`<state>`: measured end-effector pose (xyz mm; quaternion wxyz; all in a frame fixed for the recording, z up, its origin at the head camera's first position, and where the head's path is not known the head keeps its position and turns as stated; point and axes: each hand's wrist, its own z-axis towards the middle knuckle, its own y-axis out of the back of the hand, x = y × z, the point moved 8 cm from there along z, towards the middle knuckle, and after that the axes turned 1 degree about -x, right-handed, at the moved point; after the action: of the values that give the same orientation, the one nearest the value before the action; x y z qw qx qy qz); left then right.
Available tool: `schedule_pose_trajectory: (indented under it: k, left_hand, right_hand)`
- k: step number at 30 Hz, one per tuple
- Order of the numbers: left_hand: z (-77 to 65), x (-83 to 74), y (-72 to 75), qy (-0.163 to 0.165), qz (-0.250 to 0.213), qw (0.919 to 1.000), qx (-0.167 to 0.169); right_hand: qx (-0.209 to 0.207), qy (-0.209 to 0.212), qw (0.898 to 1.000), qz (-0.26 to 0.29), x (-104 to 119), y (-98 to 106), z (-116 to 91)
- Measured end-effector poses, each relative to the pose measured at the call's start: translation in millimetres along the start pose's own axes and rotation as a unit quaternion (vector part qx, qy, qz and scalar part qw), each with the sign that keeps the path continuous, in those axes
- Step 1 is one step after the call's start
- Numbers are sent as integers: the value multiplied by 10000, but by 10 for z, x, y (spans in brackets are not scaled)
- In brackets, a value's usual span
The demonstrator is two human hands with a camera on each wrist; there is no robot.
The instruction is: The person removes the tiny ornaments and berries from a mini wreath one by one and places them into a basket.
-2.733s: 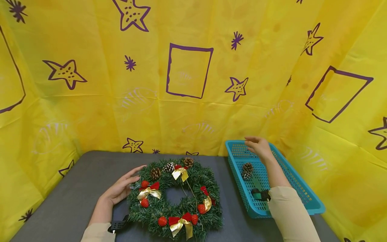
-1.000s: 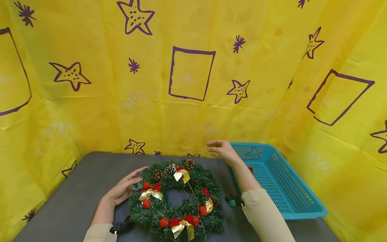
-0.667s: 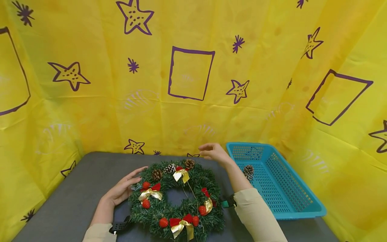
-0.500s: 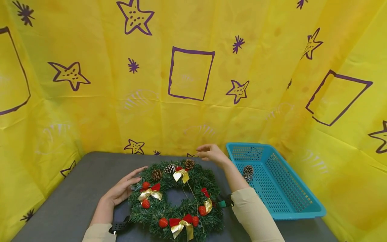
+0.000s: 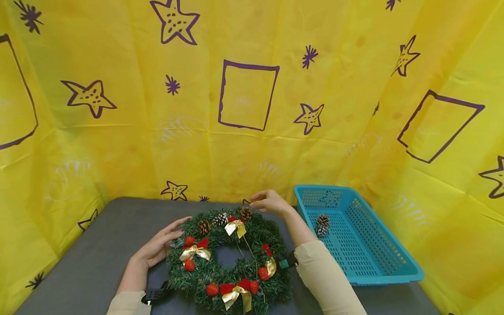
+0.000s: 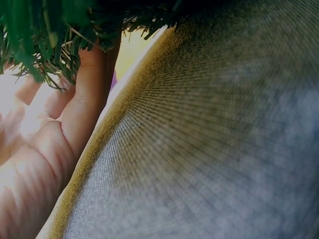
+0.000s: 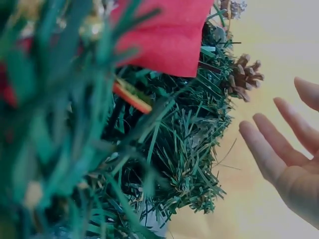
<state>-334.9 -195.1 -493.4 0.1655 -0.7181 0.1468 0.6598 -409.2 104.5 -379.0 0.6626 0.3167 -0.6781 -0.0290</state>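
Trimmed wreath (image 5: 204,273) on the grey table (image 5: 130,227), nobody gripping it.
From where I stand, it lies well short of the table's far edge, with the blue basket (image 5: 393,278) between it and the right edge. The left hand (image 5: 159,244) rests relaxed fingers against its left side, pinching nothing; the right hand (image 5: 271,203), fingers loosely spread and without a hold, hangs just beside the brown pine cone (image 5: 246,213), apart from it. I'd guess the wreath is light, springy outside and stiffer within. The cone and the gold bows (image 5: 195,251) could probably be knocked loose, so I'd take hold of bare greenery (image 5: 275,234) on opposite sides.
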Motion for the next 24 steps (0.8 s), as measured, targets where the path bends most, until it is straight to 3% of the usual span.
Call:
schedule_pose_trajectory:
  k: [6,12,20,24]
  left_hand:
    - [-4,-9,1,9,-9,10000,-32]
    - [-8,-10,10,2,0,10000,-54]
    - [-1,12,17,-27,-51,10000,20]
    - [7,14,11,-62,-186,9998,58]
  right_hand:
    - [293,47,9986,-428,-12,-99,31]
    - [615,17,9968,-506,-18,-201,10]
    - [670,-1,9961,-581,5,-230,-45]
    - [641,12,9959,-640,-101,-218,50]
